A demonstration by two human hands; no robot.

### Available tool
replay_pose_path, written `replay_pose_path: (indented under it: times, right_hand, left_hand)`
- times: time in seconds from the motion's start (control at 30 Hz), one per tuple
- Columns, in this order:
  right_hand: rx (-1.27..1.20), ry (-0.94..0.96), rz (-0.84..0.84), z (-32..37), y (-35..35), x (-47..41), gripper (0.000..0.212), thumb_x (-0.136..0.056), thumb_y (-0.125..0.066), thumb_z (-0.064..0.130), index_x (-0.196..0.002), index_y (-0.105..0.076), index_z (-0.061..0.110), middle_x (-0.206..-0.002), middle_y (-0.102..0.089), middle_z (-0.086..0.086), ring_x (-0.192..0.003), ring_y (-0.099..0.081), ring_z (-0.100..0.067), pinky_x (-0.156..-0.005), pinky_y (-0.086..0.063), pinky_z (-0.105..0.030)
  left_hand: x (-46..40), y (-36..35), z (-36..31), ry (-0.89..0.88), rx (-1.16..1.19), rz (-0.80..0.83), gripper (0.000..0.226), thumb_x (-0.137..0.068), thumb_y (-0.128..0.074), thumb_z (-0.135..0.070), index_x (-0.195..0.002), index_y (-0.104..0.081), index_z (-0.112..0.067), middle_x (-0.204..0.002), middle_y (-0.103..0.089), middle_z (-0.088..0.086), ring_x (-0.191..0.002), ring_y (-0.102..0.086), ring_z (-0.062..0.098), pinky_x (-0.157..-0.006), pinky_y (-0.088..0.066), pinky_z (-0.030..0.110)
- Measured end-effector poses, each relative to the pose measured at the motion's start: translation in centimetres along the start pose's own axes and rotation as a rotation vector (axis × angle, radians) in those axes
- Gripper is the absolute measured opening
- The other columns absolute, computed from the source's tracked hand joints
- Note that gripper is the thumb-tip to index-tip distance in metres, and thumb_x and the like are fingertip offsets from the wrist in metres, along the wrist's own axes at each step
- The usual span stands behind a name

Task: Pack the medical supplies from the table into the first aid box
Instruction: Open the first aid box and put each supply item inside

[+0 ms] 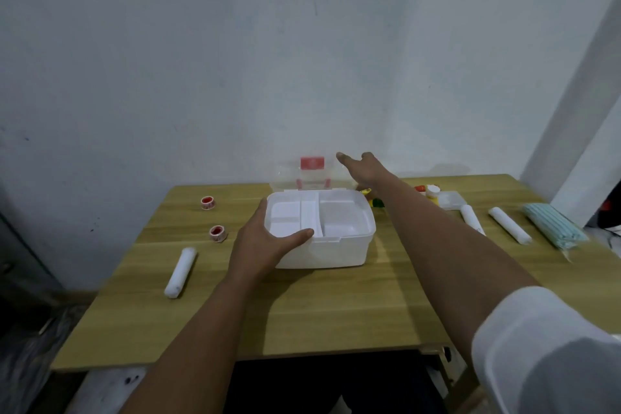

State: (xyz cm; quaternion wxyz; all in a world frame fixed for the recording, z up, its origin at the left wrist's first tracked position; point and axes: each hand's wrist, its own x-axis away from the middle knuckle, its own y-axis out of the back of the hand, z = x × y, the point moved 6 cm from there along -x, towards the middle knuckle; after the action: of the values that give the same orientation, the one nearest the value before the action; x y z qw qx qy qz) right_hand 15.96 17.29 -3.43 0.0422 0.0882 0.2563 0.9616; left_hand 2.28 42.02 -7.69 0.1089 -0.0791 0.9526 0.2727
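The white first aid box (339, 250) stands in the middle of the wooden table (336, 309), with a divided white tray (309, 212) in its top. Its clear lid (289, 175), with a red latch, stands upright behind it. My left hand (265, 242) grips the box's front left corner, thumb lying over the rim. My right hand (364, 168) reaches over the box to the lid's upper right corner with fingers spread; whether it touches the lid is unclear. To the left lie two red-and-white tape rolls (207, 202) (217, 233) and a white bandage roll (180, 272).
On the right lie two more white bandage rolls (472, 219) (509, 225), a stack of light blue face masks (554, 225), small bottles (430, 193), a clear packet (452, 200) and yellow and green items (373, 198) partly behind my right arm. A wall rises directly behind the table.
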Motion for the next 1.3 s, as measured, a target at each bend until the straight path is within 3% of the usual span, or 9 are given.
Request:
replay_pose_path:
  times: [0.1,0.17,0.4,0.63,0.8,0.97,1.07,1.13,1.3]
  right_hand:
    - [0.214,0.059,-0.065,-0.2,1.5,-0.2,0.042,-0.099,-0.056,0.027,-0.13,-0.056,-0.002,-0.124,-0.062,-0.023,-0.099,-0.065,-0.035,-0.095,-0.057,-0.052]
    - [0.506,0.119,-0.11,-0.3,2.6,-0.4,0.036,-0.094,-0.056,0.009,-0.128,-0.06,-0.004,-0.124,-0.066,-0.018,-0.101,-0.066,-0.034,-0.093,-0.058,-0.047]
    - [1.166,0.15,0.015,-3.8,2.9,-0.9,0.024,-0.091,-0.06,0.015,-0.114,-0.054,0.015,-0.117,-0.063,-0.01,-0.105,-0.061,-0.031,-0.09,-0.054,-0.046]
    - [1.233,0.053,0.005,-4.6,3.4,-2.2,0.038,-0.094,-0.063,0.02,-0.131,-0.055,0.014,-0.127,-0.054,-0.012,-0.121,-0.055,-0.036,-0.105,-0.044,-0.057]
    - [1.18,0.058,-0.042,-3.7,4.8,-1.2,0.045,-0.087,-0.071,0.021,-0.128,-0.057,0.01,-0.12,-0.055,-0.013,-0.11,-0.061,-0.035,-0.093,-0.056,-0.048]
    - [1.117,0.104,-0.119,-0.4,7.2,1.0,0.041,-0.086,-0.069,0.011,-0.125,-0.054,0.004,-0.124,-0.049,-0.019,-0.11,-0.061,-0.039,-0.079,-0.052,-0.042]
    - [1.023,0.167,-0.13,2.4,8.2,2.2,0.041,-0.075,-0.08,0.01,-0.11,-0.06,0.005,-0.106,-0.058,-0.013,-0.094,-0.062,-0.034,-0.08,-0.057,-0.041]
    - [0.991,0.204,-0.098,4.2,8.3,3.3,0.052,-0.068,-0.088,0.016,-0.113,-0.065,0.006,-0.096,-0.062,-0.009,-0.089,-0.064,-0.031,-0.074,-0.056,-0.036]
    - [0.965,0.269,0.119,7.0,6.1,6.8,0.067,-0.064,-0.096,0.019,-0.124,-0.069,0.007,-0.114,-0.069,-0.01,-0.087,-0.071,-0.028,-0.068,-0.063,-0.036]
  left_hand:
    - [0.0,-0.1,0.0,-0.007,-0.007,-0.016,0.088,-0.06,-0.081,-0.071,-0.137,-0.047,-0.046,-0.121,-0.058,-0.026,-0.111,-0.055,0.007,-0.081,-0.049,0.031]
    - [0.0,-0.2,0.0,-0.001,-0.015,-0.028,0.089,-0.06,-0.08,-0.073,-0.138,-0.046,-0.046,-0.123,-0.059,-0.026,-0.112,-0.056,0.007,-0.084,-0.051,0.033]
    - [-0.9,-0.4,0.2,-0.006,-0.014,0.045,0.089,-0.059,-0.082,-0.074,-0.134,-0.041,-0.047,-0.123,-0.057,-0.027,-0.113,-0.054,0.01,-0.079,-0.051,0.032]
    - [-1.2,-0.5,0.6,-0.006,0.008,0.036,0.097,-0.058,-0.082,-0.073,-0.143,-0.04,-0.048,-0.13,-0.058,-0.026,-0.117,-0.055,0.008,-0.083,-0.05,0.031]
    - [-1.4,-0.6,0.8,0.014,-0.013,0.031,0.106,-0.057,-0.082,-0.074,-0.148,-0.036,-0.044,-0.136,-0.053,-0.025,-0.12,-0.053,0.01,-0.089,-0.051,0.036]
    - [-1.4,-0.7,0.9,0.034,-0.001,0.043,0.107,-0.055,-0.082,-0.076,-0.148,-0.04,-0.042,-0.139,-0.057,-0.019,-0.124,-0.055,0.013,-0.095,-0.053,0.041]
    - [-1.4,-0.7,0.6,0.048,0.022,0.07,0.103,-0.056,-0.085,-0.072,-0.145,-0.043,-0.041,-0.138,-0.058,-0.016,-0.123,-0.056,0.015,-0.093,-0.054,0.04]
    - [-1.4,-0.6,0.4,0.051,0.038,0.09,0.104,-0.054,-0.086,-0.072,-0.143,-0.044,-0.041,-0.136,-0.058,-0.017,-0.121,-0.056,0.014,-0.089,-0.053,0.037]
    - [-1.8,-0.4,0.4,0.045,0.058,0.142,0.107,-0.05,-0.089,-0.07,-0.143,-0.046,-0.038,-0.133,-0.058,-0.016,-0.12,-0.055,0.014,-0.078,-0.048,0.027]
